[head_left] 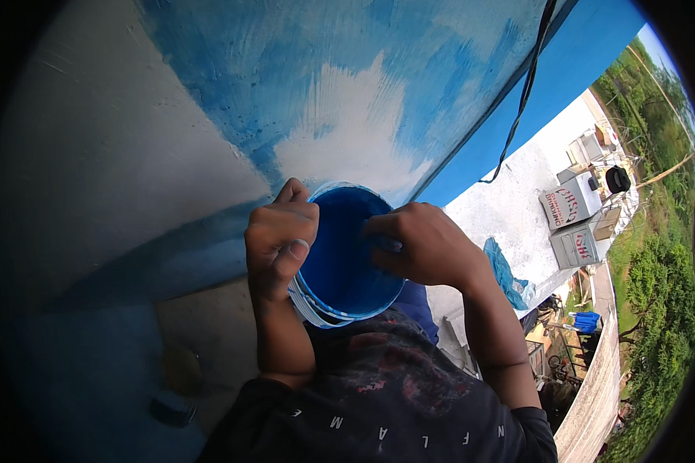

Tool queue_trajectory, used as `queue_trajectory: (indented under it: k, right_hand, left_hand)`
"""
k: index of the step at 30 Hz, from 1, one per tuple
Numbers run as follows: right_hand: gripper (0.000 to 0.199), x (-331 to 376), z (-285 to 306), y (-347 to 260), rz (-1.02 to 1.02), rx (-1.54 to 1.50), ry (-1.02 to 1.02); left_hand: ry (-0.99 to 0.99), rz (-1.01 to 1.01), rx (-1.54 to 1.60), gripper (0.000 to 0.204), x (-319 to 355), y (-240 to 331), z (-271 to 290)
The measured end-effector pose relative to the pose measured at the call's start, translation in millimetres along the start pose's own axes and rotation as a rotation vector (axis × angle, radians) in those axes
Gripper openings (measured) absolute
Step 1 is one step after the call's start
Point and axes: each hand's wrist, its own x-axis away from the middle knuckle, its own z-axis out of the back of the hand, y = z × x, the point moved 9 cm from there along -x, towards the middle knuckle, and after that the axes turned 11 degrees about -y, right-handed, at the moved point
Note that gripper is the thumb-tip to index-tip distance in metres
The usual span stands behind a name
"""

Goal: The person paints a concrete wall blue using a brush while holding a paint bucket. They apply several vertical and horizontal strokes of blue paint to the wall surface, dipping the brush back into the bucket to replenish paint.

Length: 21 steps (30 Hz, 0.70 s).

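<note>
A white paint bucket, its inside coated blue, is in front of my dark shirt with its mouth facing up toward me. My left hand is closed at the bucket's left rim, thumb pressed against the curled fingers. Whether it grips the rim or the handle is hidden. My right hand reaches over the right rim, its curled fingers inside the opening. Something bluish shows at those fingertips, too small to name. Beyond the bucket, a wall carries streaky blue paint around a white patch.
A black cable hangs beside the wall's right edge. White boxes with red print stand on the pale roof surface at right, near a crumpled blue plastic sheet. A low parapet borders the roof, with trees beyond.
</note>
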Motion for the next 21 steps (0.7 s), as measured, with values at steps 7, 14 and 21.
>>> queue_trajectory:
  k: [7,14,21]
  right_hand:
    - [0.023,77.6,25.6,65.9,-0.050,-0.451,0.390]
    - [0.019,101.2,37.7,130.5,-0.044,-0.736,0.463]
    - [0.034,90.7,-46.3,257.3,0.100,-1.517,0.469]
  left_hand:
    - [0.063,-0.002,-0.015,0.065,-21.1,-13.3,-18.1]
    - [0.062,0.052,-0.030,0.065,-48.3,-39.7,-43.5]
    - [0.125,-0.023,-0.010,0.057,-30.8,-80.7,-53.3]
